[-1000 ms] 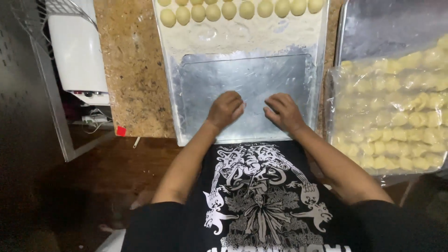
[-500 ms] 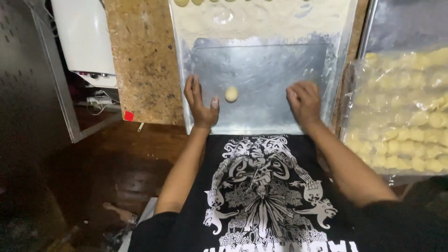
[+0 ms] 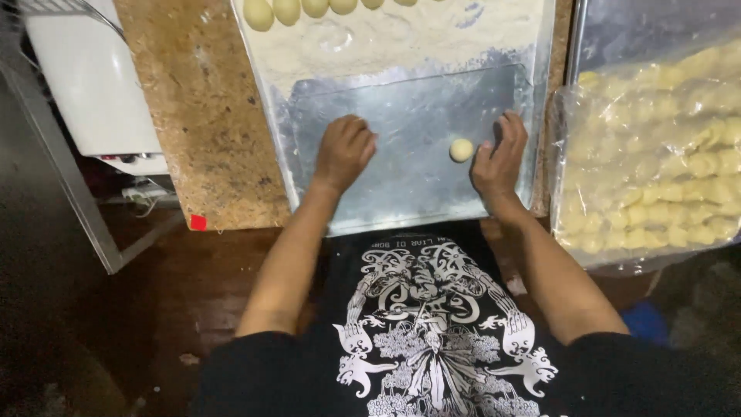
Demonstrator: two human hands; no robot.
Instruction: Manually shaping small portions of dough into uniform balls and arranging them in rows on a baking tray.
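A clear bag (image 3: 656, 154) of pale yellow pieces is laid on a second tray (image 3: 648, 31) at the right. A white appliance (image 3: 93, 85) is seen at the left beside a wire rack (image 3: 54, 6). A red tag (image 3: 198, 222) is stuck at the edge of the speckled board (image 3: 201, 116). A dark wooden floor (image 3: 154, 309) is seen below.

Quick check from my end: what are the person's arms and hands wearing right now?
Both arms are bare below short black sleeves of a black T-shirt with a white graphic print. The left hand and right hand show no gloves, and no rings, watch or bracelets are visible.
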